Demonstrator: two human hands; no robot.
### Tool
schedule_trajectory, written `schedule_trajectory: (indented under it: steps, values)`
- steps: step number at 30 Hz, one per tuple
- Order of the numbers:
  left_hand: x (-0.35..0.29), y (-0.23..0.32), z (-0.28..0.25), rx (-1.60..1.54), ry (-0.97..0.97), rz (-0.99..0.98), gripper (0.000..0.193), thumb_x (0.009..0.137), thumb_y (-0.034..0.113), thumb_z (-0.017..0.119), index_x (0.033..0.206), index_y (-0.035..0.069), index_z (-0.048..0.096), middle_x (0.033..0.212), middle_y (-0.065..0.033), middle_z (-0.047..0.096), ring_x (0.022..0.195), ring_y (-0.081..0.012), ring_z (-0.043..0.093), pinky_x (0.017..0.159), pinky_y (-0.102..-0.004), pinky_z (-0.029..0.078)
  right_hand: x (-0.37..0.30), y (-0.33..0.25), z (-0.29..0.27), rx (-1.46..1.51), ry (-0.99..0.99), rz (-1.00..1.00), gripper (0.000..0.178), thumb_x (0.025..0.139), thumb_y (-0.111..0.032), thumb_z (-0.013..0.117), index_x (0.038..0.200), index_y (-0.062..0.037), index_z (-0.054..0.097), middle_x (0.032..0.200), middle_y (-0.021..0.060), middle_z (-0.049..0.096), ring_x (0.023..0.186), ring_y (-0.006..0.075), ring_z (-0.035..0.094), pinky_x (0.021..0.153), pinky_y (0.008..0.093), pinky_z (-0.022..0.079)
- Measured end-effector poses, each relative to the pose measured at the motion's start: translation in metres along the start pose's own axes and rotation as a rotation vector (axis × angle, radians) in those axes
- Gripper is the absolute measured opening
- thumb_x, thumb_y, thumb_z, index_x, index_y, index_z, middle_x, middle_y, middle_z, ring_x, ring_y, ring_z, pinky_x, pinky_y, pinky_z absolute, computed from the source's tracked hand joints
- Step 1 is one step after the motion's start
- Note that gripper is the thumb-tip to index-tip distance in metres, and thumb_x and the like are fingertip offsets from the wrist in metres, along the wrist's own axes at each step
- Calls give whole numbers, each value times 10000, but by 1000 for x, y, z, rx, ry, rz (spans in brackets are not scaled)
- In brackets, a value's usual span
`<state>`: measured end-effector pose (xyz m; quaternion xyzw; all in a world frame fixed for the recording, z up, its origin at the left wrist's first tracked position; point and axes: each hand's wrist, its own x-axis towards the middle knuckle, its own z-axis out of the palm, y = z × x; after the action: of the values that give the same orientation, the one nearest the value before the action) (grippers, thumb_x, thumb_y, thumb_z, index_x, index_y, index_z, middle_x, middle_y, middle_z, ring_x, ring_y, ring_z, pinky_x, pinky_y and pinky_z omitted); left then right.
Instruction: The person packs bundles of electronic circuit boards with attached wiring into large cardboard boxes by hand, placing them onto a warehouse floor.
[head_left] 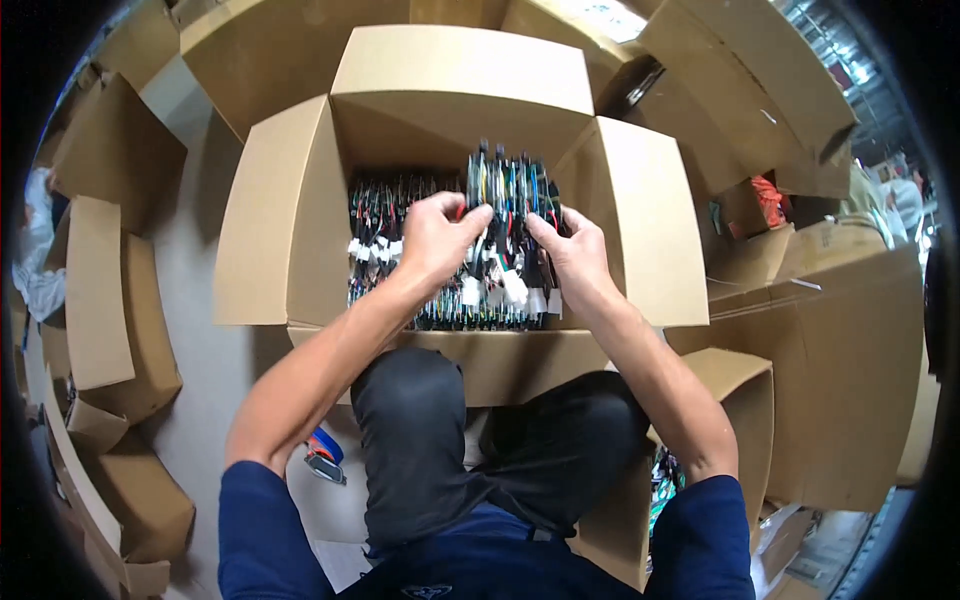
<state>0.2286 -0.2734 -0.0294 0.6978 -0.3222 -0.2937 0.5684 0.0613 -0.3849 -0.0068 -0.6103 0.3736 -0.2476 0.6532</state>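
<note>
An open cardboard box point(460, 110) stands in front of my knees with its flaps folded out. Between my two hands is a bundle of thin upright boards with coloured wires point(505, 190), and white connectors point(512, 288) hang below it. My left hand point(440, 235) is closed on the bundle's left side, thumb toward its middle. On the right side my right hand point(575, 250) grips it, fingers partly hidden behind. More wired boards point(385, 210) stand in rows inside the box, at the left and along the near wall.
Other open cardboard boxes surround me, with one at left point(95, 290) and a large one at right point(810, 370). A box beside my right knee holds wired parts point(665, 490). On the floor by my left knee lies a tape dispenser-like tool point(325, 458), blue and red.
</note>
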Motion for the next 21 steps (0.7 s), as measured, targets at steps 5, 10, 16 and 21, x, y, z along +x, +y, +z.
schedule_trajectory:
  steps: [5, 10, 16, 21]
  values:
    - [57, -142, 63, -118, -43, -564, 135, 923, 83, 738, 887, -45, 717, 763, -103, 703, 614, -153, 643, 527, -325, 517, 87, 118, -19, -216, 53, 466, 282, 910, -164, 781, 1089, 37, 693, 927, 92, 732, 760, 144, 667, 696, 329, 556]
    - [119, -219, 87, -116, 137, -476, 160, 926, 105, 740, 844, -30, 718, 743, -51, 691, 619, -119, 615, 542, -332, 485, 165, 175, -7, -209, 33, 328, 312, 944, -192, 759, 1166, 9, 673, 950, 52, 722, 776, 115, 644, 680, 295, 537]
    - [181, -274, 101, 414, 318, -196, 339, 902, 207, 728, 1165, -7, 717, 1141, -257, 639, 1059, -420, 641, 936, -468, 516, 251, 274, 5, -291, 95, 10, 495, 943, -150, 699, 1373, 62, 574, 1190, 206, 723, 1064, 242, 689, 971, 359, 518]
    - [173, -281, 95, 433, 334, -50, 196, 915, 165, 695, 987, -14, 729, 1005, -269, 663, 970, -443, 659, 863, -502, 526, 245, 300, 18, -479, 269, -117, 449, 972, -183, 676, 1358, 35, 600, 1167, 179, 740, 1030, 212, 692, 938, 349, 529]
